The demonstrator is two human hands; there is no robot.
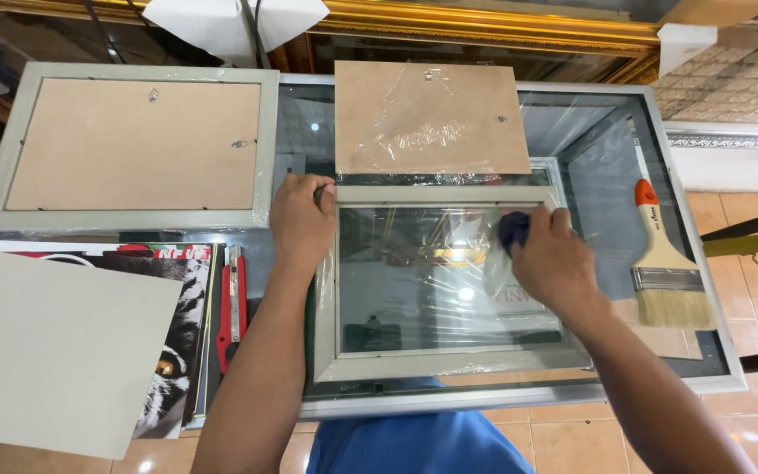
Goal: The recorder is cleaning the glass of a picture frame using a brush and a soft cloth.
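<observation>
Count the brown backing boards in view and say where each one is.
2. One backing board sits inside the grey frame at the far left. The other loose board, under clear wrap, lies just beyond the glazed frame that both hands touch. Others may be hidden.

A glass tabletop [607, 154] in a grey metal border carries everything. At its far left lies a grey picture frame [129, 145] face down, brown backing up. Beside it, at the far middle, a loose brown backing board [432, 118] under clear wrap. In the near middle sits a second grey frame [440, 364] with glass in it — plastic film over it. To the right lies a paintbrush [664, 272] with an orange-tipped handle. On the left are a red utility knife [234, 303], printed posters [177, 290] and a plain grey card [54, 347].
</observation>
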